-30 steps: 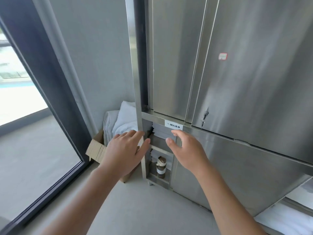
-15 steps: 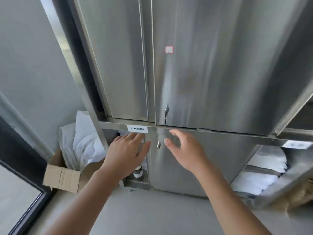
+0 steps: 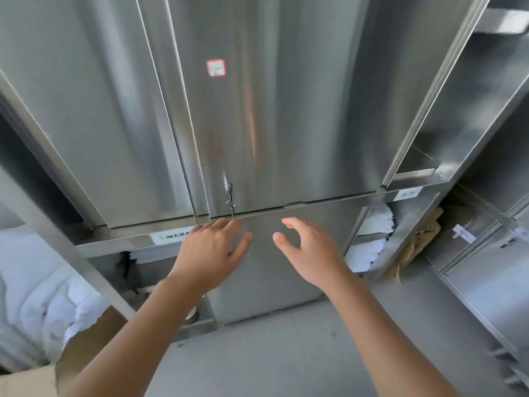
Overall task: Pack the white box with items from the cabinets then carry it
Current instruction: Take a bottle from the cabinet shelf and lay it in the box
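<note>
A stainless steel cabinet fills the view. Both my hands are raised in front of its lower door. My left hand has straight fingers laid against the door's upper left corner, partly covering a white label. My right hand hovers close to the door with relaxed, slightly bent fingers and holds nothing. Folded white linen is stacked on shelves in the open compartment to the right. More white sheets show in the open compartment to the left. No white box is in view.
A cardboard box piled with white bedding stands on the floor at the left. An open cabinet door juts out at the upper right. Crumpled brown paper sits beside the right linen shelves. Grey floor lies below.
My view has swung right along the cabinet. Both hands have moved from the left open compartment across to the shut lower door, and the right linen compartment has come into view.
</note>
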